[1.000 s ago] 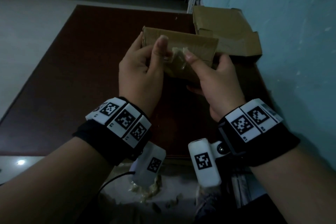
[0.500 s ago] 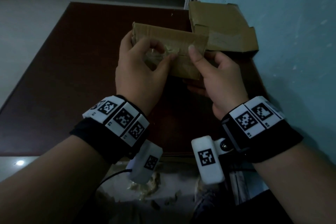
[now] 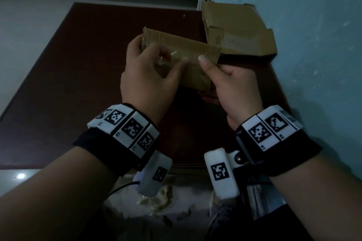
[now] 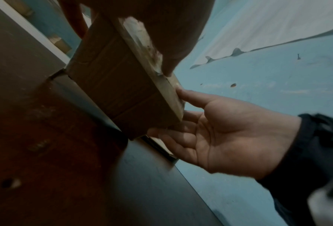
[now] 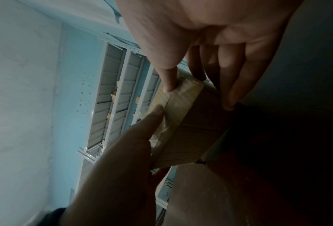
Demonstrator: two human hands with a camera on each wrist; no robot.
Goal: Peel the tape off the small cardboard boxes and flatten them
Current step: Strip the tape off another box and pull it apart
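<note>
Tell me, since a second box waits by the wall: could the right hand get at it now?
Probably not yet: the right hand grips the taped box, though the opened box lies close behind, nothing between.

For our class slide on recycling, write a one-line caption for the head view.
Both hands, left and right, hold a taped cardboard box above a dark table.

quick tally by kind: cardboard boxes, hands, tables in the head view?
Cardboard boxes: 2, a held box and an opened box lying at the table's far right corner
Hands: 2, the left hand and the right hand, both on the held box
Tables: 1, the dark table
Total: 5
</note>
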